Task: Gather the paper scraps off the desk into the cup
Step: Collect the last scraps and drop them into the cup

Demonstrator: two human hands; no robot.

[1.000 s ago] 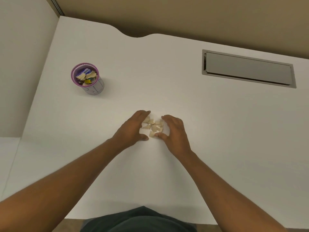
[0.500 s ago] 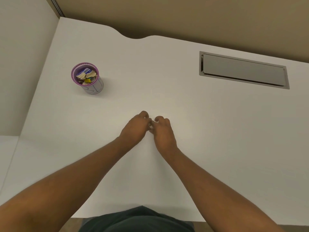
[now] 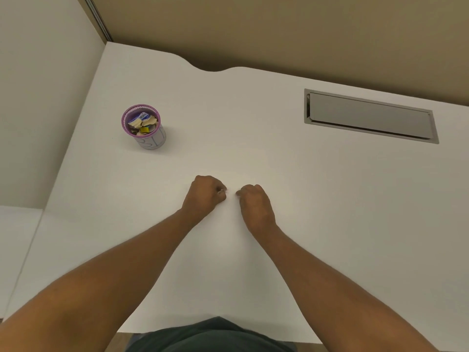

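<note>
A small cup (image 3: 149, 138) with a purple rim stands upright at the back left of the white desk (image 3: 330, 199), with paper scraps (image 3: 142, 123) piled inside it. My left hand (image 3: 205, 196) and my right hand (image 3: 253, 201) rest as fists side by side at the desk's middle, a small gap between them. A sliver of pale paper scrap (image 3: 221, 191) shows at the left fist's fingers. Whatever the right fist holds is hidden. No loose scraps show on the desk between the hands.
A grey metal cable hatch (image 3: 370, 118) is set flush in the desk at the back right. A beige wall runs behind the desk's curved back edge, and a pale partition stands along the left side.
One second ago both hands cupped a small pile of pale scraps. They closed over the pile and are now fists drawn slightly apart, with the pile gone from the desk.
</note>
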